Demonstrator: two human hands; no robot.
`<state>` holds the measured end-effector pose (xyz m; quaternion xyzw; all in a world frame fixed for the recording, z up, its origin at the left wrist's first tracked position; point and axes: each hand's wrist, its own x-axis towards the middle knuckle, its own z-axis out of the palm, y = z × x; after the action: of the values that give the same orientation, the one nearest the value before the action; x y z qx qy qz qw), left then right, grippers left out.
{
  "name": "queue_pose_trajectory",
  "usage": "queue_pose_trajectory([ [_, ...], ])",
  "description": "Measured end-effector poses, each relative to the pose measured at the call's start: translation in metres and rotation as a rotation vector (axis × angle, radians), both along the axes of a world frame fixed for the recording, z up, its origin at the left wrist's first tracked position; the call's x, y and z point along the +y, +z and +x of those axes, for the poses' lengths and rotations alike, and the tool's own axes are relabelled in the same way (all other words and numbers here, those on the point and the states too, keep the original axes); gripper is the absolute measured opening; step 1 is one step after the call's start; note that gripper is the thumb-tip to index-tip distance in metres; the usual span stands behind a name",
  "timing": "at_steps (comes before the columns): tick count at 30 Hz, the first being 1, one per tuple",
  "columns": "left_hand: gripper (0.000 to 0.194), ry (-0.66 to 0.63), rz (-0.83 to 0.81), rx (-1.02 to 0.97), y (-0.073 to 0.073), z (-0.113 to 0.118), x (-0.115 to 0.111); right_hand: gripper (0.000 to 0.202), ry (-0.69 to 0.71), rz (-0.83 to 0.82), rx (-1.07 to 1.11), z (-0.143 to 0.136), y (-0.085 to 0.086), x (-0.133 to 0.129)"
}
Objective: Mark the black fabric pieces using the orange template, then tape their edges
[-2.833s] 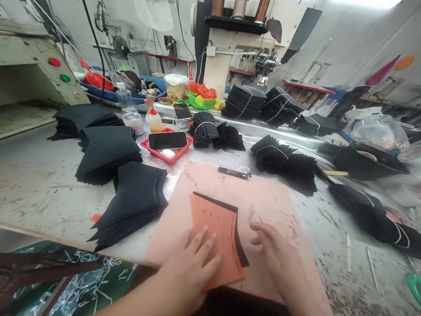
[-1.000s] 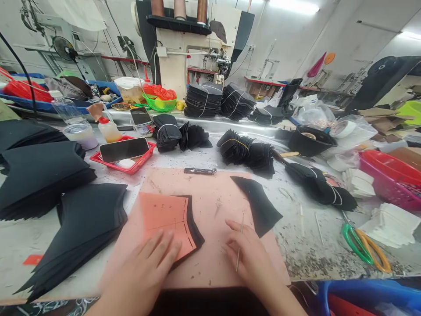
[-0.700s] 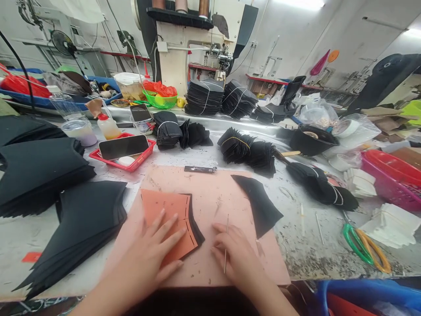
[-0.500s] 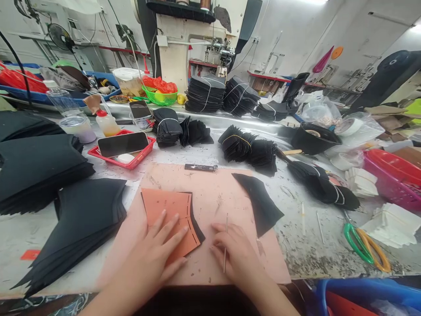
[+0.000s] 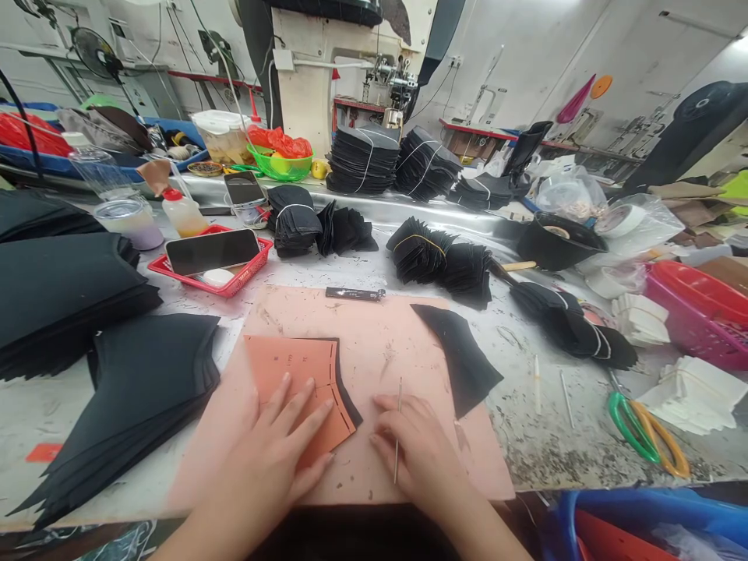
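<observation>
My left hand (image 5: 292,436) lies with spread fingers on an orange template (image 5: 304,354) that has dark slots and small printed marks. Beneath the template is a black cut piece (image 5: 349,405), its edge showing along the right side and top. Both rest on a pink board (image 5: 374,351). To the right, my right hand (image 5: 418,444) holds a thin pen-like stick (image 5: 398,436) between curled fingers, its tip pointing away from me, apart from the template. A second black cut piece (image 5: 459,358) lies farther right, partly over the board's edge.
Stacked black pieces (image 5: 157,374) lie at the left. A red basket (image 5: 257,269) holds a phone. Behind the board are a narrow black case (image 5: 354,294) and tied black bundles (image 5: 421,249). Scissors (image 5: 636,428) lie right, above a blue bin (image 5: 566,522). A sewing machine (image 5: 315,86) stands behind.
The template has shifted slightly left over the black piece, so a wider dark strip shows at its right edge. My right hand keeps its hold on the stick. The camera view has shifted slightly.
</observation>
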<state>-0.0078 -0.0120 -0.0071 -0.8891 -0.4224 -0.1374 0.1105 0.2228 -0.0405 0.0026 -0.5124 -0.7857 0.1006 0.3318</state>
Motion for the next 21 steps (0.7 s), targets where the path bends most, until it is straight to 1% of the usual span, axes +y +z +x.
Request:
queue_pose_trajectory([
  [5,0.045,0.007,0.024,0.010,0.0016,0.0026,-0.0011,0.010,-0.005,-0.010,0.011,-0.0001,0.0005,0.0000],
  [14,0.046,0.008,-0.045,-0.025,0.0008,0.0012,-0.0016,0.010,-0.011,-0.029,-0.005,0.0004,0.0026,0.0008],
  [19,0.044,0.005,-0.015,0.003,0.0029,0.0026,-0.0019,0.011,-0.011,-0.022,0.005,-0.0006,0.0012,0.0014],
  [21,0.044,0.000,-0.007,0.008,0.0034,0.0032,-0.0013,0.015,-0.018,-0.026,0.031,0.0004,0.0004,0.0007],
])
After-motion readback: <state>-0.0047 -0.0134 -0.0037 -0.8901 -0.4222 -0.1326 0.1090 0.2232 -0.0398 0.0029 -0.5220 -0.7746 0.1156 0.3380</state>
